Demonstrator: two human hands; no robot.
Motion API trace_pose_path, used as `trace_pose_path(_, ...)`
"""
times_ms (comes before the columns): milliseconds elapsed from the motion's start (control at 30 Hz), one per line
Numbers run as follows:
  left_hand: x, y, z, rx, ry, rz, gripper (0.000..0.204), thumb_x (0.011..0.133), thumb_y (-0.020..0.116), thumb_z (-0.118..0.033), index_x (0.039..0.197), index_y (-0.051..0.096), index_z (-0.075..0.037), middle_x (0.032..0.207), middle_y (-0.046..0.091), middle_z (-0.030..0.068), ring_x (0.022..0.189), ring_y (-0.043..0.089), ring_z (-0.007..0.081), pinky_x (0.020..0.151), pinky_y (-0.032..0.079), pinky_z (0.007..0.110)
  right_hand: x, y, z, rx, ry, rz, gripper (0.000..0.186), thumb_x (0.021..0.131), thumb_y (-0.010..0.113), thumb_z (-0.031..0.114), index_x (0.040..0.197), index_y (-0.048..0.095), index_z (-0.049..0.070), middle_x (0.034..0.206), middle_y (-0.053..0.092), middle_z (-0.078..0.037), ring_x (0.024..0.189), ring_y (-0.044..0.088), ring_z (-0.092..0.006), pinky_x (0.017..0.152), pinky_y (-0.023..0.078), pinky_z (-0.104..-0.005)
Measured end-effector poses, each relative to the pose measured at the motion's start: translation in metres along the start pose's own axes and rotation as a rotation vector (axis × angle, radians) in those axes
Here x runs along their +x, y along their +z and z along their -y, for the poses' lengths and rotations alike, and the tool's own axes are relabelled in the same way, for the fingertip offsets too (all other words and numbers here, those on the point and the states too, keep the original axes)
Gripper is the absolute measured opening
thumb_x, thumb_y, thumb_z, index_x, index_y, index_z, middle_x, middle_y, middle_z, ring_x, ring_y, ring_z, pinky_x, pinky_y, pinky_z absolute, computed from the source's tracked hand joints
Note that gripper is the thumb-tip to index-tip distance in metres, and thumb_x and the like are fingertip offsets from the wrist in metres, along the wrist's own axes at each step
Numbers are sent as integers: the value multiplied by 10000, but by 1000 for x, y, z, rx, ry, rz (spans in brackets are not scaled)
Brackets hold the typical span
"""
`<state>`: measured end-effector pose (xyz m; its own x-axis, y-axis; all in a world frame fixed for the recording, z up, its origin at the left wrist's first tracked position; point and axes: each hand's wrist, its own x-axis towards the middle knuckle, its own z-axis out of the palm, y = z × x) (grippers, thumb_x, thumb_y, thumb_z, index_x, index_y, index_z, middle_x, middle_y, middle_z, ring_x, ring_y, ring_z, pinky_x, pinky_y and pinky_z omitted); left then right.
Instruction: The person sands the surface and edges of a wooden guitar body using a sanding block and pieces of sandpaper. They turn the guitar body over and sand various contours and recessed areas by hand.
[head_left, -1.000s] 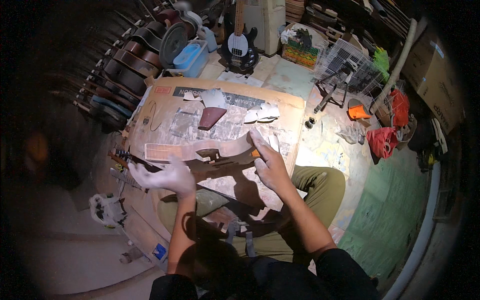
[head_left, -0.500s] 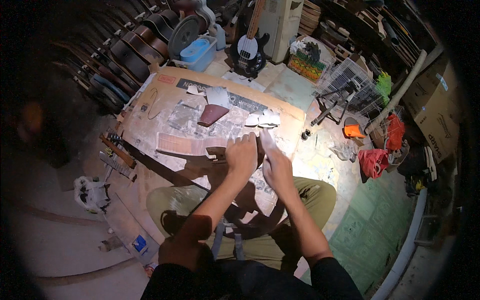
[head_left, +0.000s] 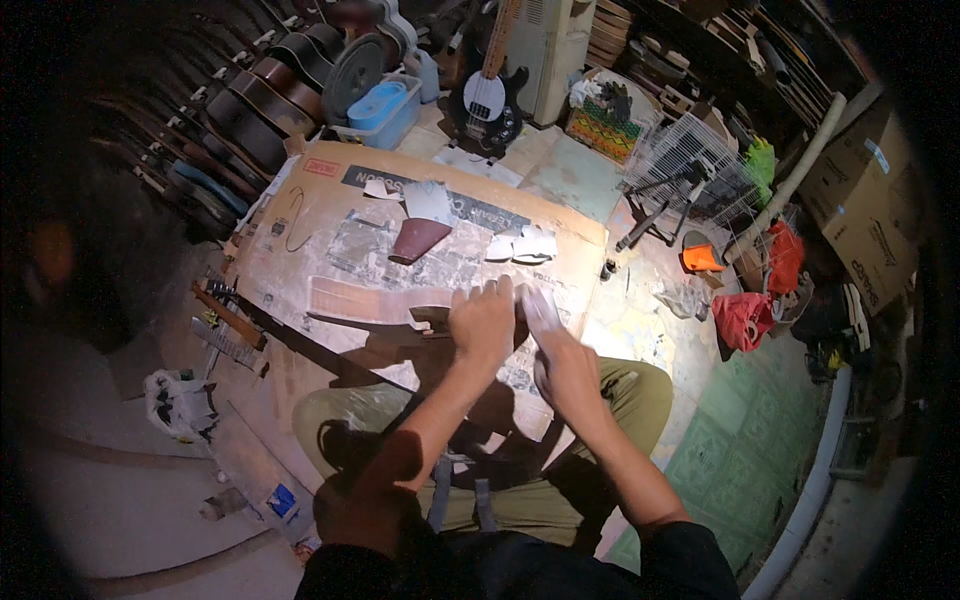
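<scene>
My left hand [head_left: 483, 325] is wrapped over a curved, light-brown wooden piece [head_left: 372, 299] and holds it above the cardboard, near my knees. The piece reaches out to the left with a dark notch beside my fingers; its right part is hidden by my hands. My right hand [head_left: 562, 355] is close by on the right, fingers pressed together at the piece's right end. Its fingertips are pale and blurred, and what they hold cannot be made out. Beyond lie a dark-red sheet of sandpaper [head_left: 421, 240], a pale sheet [head_left: 428, 199] and torn white pieces [head_left: 521, 244].
Dusty cardboard [head_left: 570, 225] covers the work area. Behind it stand a bass guitar [head_left: 487, 100], a blue tub [head_left: 385, 120] and a row of guitars [head_left: 270, 95]. To the right are a wire cage [head_left: 690, 150], a black stand [head_left: 665, 205] and a red bag [head_left: 743, 320].
My right hand has shifted slightly down and to the right along the wooden piece. My left hand keeps its grip. The whole view has tilted a little.
</scene>
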<state>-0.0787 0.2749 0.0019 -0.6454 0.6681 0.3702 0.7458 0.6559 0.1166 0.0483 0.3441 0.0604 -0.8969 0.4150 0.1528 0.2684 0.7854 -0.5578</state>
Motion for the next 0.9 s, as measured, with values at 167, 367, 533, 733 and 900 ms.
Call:
trace_pose_path(167,0,-5,2,-10,-23,65,159,842,567,-128,991,618,-114,825,687,38,796,683,215,770,454,409,-2,-1,9,-11,-7,-40,476,765,560,-5,1230,601,82,1005,665,-205,809,646,-411,688,529,-483)
trace_pose_path(367,-2,-5,2,-9,3,33,155,843,558,-125,989,609,-111,856,689,48,838,684,211,776,452,418,18,8,-6,-231,-4,-28,625,780,544,0,1390,502,132,1394,546,-88,736,656,-359,652,539,-449)
trace_pose_path(533,-4,-2,-2,31,31,38,95,850,575,-138,939,607,-142,832,660,17,808,662,186,748,452,373,6,-8,6,-241,-78,-11,568,782,536,4,1340,539,109,1229,636,-100,701,665,-303,611,541,-428)
trace_pose_path(733,-4,-1,1,85,54,91,111,864,570,-138,969,607,-141,842,659,11,812,661,178,760,450,366,-13,-11,17,-269,-71,48,401,798,539,29,1186,624,79,1052,677,-118,699,670,-299,571,531,-431)
trace_pose_path(900,-6,-1,-2,65,23,55,114,877,558,-135,980,606,-148,890,663,8,826,664,174,788,452,372,15,5,3,-302,-54,2,535,804,519,5,1324,575,120,1290,613,-97,704,666,-315,611,546,-433)
